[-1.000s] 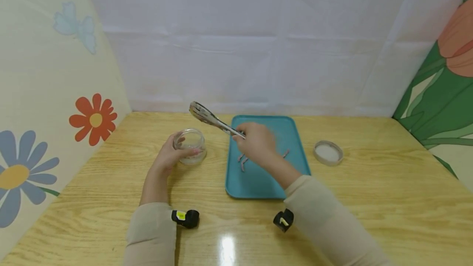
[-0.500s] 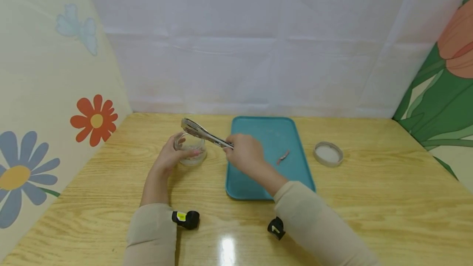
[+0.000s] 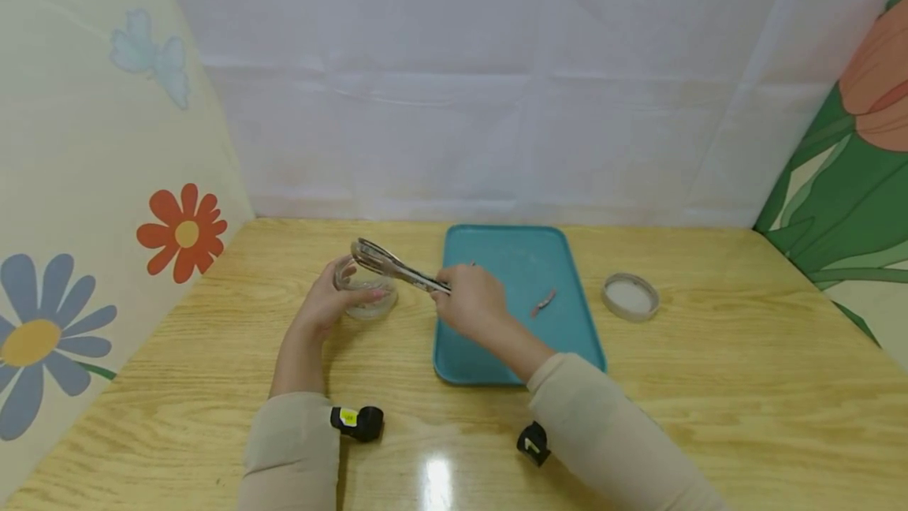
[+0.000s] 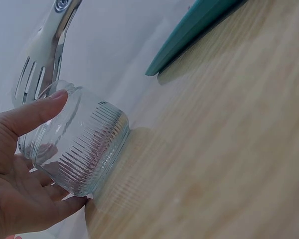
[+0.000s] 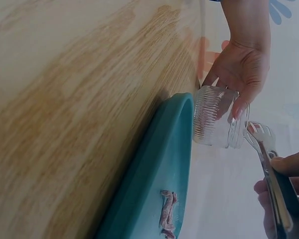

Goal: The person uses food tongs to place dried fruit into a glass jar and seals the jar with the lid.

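Left hand (image 3: 322,307): fingers and thumb curled round a ribbed glass jar (image 3: 365,287) standing on the table (image 3: 709,385), forearm along the near edge.
Right hand (image 3: 470,300): pinches metal tongs (image 3: 393,265) by the handle; tips pressed together over the jar's mouth.
Tray (image 3: 567,337): teal, just right of the jar; one pinkish strip (image 3: 543,302) lies on it.
Lid (image 3: 630,295): on the table, apart from the tray.
Writing: none legible; wrist bands too small to read.

- We wear long beige sleeves on both arms, loose at the cuffs.
- Our left wrist (image 3: 357,421) carries a small black device with a yellow mark.
- Our right wrist (image 3: 534,442) carries a black device with a pale mark.
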The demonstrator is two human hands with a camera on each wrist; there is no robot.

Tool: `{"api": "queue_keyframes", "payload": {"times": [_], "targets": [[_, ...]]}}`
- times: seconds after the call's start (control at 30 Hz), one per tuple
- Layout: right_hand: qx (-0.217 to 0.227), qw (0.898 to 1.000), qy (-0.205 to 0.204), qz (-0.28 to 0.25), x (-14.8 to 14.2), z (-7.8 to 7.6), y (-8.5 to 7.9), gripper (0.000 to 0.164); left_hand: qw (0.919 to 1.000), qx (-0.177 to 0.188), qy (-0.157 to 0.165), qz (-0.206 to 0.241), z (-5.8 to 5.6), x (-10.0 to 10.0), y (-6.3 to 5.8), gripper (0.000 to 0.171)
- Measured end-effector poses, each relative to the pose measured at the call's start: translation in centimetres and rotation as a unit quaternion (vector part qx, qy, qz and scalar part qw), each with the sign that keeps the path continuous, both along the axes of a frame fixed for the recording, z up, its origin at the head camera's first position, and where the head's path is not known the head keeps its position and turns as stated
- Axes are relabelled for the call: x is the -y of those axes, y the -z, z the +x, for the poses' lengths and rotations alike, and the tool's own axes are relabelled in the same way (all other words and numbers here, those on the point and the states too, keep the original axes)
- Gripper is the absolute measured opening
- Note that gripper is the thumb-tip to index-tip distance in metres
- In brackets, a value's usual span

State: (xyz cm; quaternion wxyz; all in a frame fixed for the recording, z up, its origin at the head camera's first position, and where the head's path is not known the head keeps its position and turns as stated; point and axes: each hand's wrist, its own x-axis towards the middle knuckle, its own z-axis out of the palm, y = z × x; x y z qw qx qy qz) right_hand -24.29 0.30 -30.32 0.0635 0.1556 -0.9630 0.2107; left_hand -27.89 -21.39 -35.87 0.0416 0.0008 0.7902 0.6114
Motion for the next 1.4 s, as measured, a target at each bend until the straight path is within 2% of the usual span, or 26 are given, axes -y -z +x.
{"api": "queue_keyframes", "payload": {"times": [0.43,0.7,0.93,1.1,1.4], "targets": [[-0.004,1.000,0.004,0.003,-0.5,0.1,0.1,0.022,1.0000,0.005,0.001,0.005,0.1,-0.1,-0.1,0.101],[-0.003,0.999,-0.006,-0.032,-1.2,0.3,-0.4,0.024,1.0000,0.001,0.001,0.009,0.1,-0.1,0.1,0.102],[0.010,0.999,0.012,-0.050,-2.2,0.0,-0.9,0.027,0.9999,0.004,0.003,0.010,-0.1,-0.1,-0.1,0.099],[0.008,0.997,0.016,-0.070,-3.1,-0.3,-0.9,0.023,1.0000,0.004,0.002,0.008,-0.1,-0.1,-0.1,0.100],[0.009,0.996,0.049,-0.080,-4.6,-0.7,-1.1,0.020,1.0000,0.004,0.002,0.003,-0.1,0.0,0.0,0.101]]}}
